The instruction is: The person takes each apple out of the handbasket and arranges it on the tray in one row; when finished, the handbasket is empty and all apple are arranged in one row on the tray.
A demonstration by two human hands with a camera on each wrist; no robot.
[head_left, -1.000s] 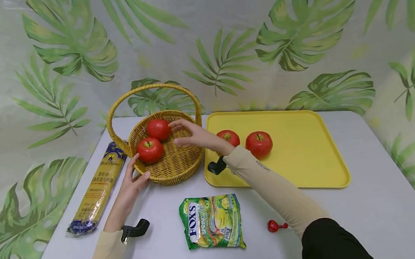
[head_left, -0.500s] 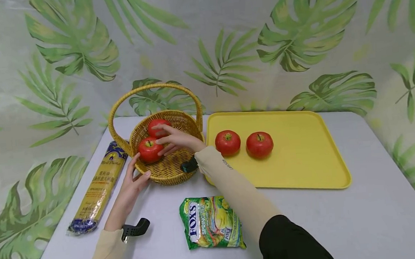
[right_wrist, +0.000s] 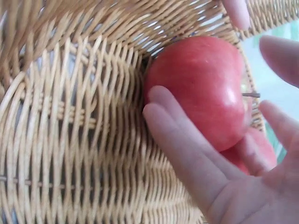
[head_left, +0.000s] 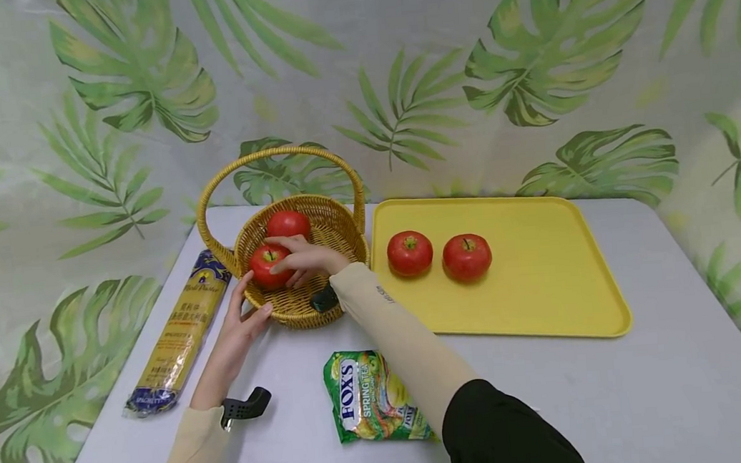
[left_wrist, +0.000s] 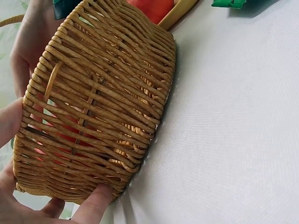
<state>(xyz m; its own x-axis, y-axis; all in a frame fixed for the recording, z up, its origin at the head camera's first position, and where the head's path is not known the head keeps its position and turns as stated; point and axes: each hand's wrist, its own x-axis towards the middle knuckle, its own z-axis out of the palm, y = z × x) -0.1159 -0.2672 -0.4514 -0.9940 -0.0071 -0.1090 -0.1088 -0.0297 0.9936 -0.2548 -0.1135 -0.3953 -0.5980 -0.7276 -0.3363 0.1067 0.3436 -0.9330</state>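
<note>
The left hand [head_left: 236, 336] holds a round tan wicker basket [head_left: 299, 320]; the right hand [head_left: 304, 258] is at the nearer round red apple [head_left: 264, 265] inside; a rectangular yellow tray [head_left: 541, 277] bears two more apples [head_left: 410, 253].

A round, golden-brown wicker basket [head_left: 304, 321], its arched handle [head_left: 277, 151] raised, sits left of the frame's centre. Inside, toward its left side, lies a glossy red apple [head_left: 263, 269], stem [right_wrist: 251, 94] upward.
</note>
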